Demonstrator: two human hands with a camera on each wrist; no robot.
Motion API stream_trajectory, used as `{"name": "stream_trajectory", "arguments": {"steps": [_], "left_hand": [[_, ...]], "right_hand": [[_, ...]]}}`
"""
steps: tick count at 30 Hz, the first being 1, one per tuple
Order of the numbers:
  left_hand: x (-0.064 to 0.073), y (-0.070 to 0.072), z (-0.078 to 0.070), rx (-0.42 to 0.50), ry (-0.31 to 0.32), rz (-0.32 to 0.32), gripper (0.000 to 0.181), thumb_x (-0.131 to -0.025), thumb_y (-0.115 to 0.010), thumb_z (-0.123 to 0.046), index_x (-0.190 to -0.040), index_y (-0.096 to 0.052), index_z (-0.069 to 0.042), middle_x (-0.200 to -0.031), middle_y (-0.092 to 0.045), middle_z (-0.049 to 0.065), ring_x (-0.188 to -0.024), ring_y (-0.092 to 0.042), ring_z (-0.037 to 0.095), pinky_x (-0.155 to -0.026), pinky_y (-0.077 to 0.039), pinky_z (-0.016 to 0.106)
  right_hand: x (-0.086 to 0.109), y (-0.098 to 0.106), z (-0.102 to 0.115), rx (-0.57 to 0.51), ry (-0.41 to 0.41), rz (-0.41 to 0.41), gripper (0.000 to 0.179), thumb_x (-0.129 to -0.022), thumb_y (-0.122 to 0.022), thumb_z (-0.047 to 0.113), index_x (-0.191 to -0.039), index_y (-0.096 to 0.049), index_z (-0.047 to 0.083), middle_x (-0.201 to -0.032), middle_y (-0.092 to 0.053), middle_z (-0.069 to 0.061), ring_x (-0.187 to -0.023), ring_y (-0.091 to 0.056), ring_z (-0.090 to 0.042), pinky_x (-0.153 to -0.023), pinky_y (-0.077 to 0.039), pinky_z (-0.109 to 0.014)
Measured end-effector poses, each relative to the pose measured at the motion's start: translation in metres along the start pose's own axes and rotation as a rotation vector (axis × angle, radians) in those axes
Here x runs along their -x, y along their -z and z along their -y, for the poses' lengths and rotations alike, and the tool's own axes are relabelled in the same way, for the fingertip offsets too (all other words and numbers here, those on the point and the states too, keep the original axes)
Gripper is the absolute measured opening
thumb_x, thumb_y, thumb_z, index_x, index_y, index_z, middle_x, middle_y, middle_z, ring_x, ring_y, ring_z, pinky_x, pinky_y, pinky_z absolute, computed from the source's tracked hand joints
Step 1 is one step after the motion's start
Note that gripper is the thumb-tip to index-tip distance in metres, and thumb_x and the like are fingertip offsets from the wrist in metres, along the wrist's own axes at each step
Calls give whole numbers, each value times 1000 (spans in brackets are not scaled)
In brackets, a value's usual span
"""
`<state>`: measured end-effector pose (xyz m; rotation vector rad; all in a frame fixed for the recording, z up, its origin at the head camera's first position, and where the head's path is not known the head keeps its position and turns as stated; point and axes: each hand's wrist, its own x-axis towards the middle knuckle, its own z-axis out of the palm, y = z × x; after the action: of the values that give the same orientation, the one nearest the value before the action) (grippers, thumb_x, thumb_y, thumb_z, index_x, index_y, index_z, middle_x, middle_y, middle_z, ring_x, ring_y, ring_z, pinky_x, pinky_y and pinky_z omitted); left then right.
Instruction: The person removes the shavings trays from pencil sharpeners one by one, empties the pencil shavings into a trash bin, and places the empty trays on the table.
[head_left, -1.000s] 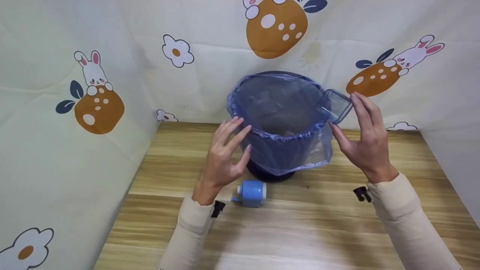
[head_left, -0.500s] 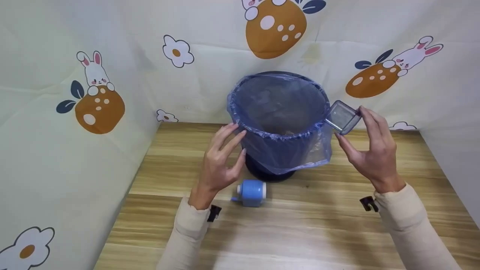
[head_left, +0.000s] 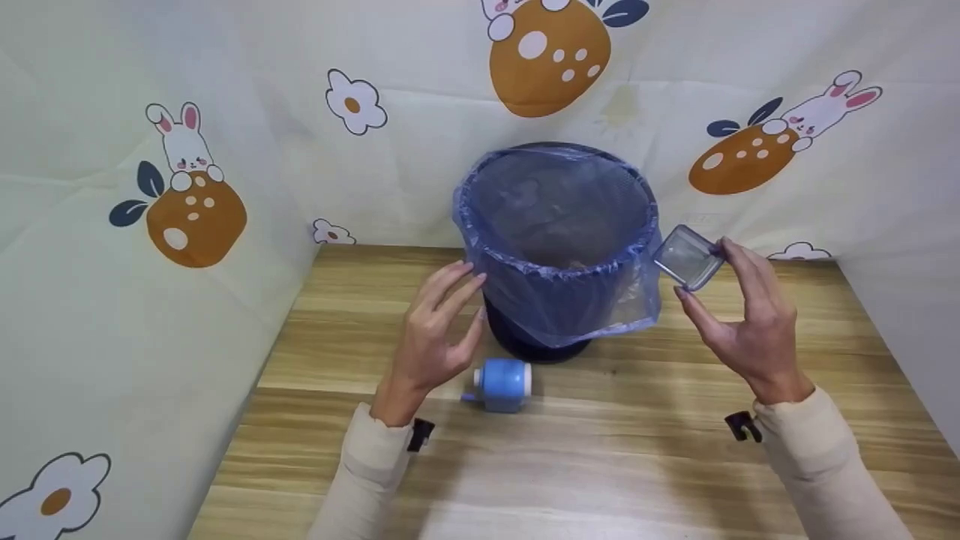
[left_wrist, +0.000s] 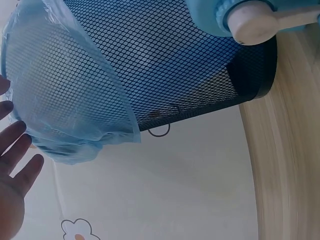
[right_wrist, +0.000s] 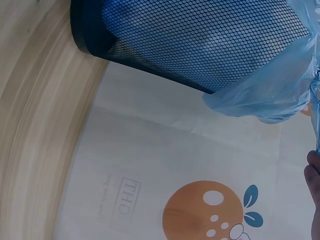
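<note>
A black mesh wastebasket (head_left: 529, 347), lined with a translucent blue bag (head_left: 574, 304), stands upright near the back wall. To its right, my right hand (head_left: 759, 330) pinches a small clear square drawer (head_left: 688, 259) between thumb and fingers, by its edges. Only the fingertips of that hand show in the right wrist view. My left hand (head_left: 431, 334) has its fingers spread, tips right at the bag's left side. In front of the basket sits a blue crank pencil sharpener (head_left: 504, 385); its white crank knob (left_wrist: 252, 22) looms large in the left wrist view.
All of this is on a wood-grain tabletop (head_left: 600, 465). Pale cloth walls (head_left: 420, 172) printed with rabbits, orange fruit and flowers close in the back and both sides. Some small crumpled matter lies at the bottom of the basket.
The right hand has drawn the drawer from over the basket's right rim outward and down toward me. My left hand has slid slightly down and left from the rim. Sharpener and basket stay put.
</note>
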<state>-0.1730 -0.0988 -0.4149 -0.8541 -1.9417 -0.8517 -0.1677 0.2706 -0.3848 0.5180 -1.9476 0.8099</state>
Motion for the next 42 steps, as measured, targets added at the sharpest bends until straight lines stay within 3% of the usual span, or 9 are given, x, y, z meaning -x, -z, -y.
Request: {"name": "stream_trajectory", "arguments": {"steps": [12,20,25,31,39,42], "left_hand": [[12,7,7,-20,60,61,45,-81,-71,-4,-126,-65,-1,-126,-62,18,-122,-56,34,-108,-43,43],[19,10,12,-46,80,88,42,-82,-71,-6,-123,-66,1,-125,-63,18,-121,-56,35,-110,-42,41],[22,12,15,-73,81,92,43,-82,-71,-7,-124,-66,0,-124,-64,18,-120,-57,35,-109,-42,43],[27,14,19,-97,91,97,42,-81,-72,-7,-122,-67,0,-122,-65,18,-118,-59,35,-106,-45,46],[34,15,25,-95,98,107,43,-80,-72,-5,-122,-67,0,-119,-65,17,-113,-60,35,-101,-48,45],[36,15,26,-105,101,114,42,-81,-72,-5,-122,-67,-1,-118,-66,17,-113,-60,33,-100,-48,44]], "right_hand": [[24,5,-10,14,-30,61,72,-83,-74,50,-124,-62,-8,-113,-67,-25,-100,-66,-40,-102,-40,-11],[39,8,-14,13,-63,133,69,-62,-88,10,-125,-63,-5,-116,-68,-22,-103,-67,-30,-100,-40,-9],[48,8,-14,9,-78,179,72,-60,-89,3,-127,-62,-4,-116,-68,-21,-104,-67,-30,-101,-40,-9],[64,2,-17,4,-59,243,71,-59,-89,6,-124,-63,-5,-110,-69,-21,-95,-68,-39,-102,-36,-7],[81,-4,-21,15,-45,335,68,-60,-92,8,-120,-65,-6,-107,-72,-18,-94,-70,-34,-100,-33,-3],[87,-5,-22,42,-53,405,65,-63,-93,12,-119,-65,-7,-107,-72,-16,-95,-71,-31,-99,-43,-11]]}}
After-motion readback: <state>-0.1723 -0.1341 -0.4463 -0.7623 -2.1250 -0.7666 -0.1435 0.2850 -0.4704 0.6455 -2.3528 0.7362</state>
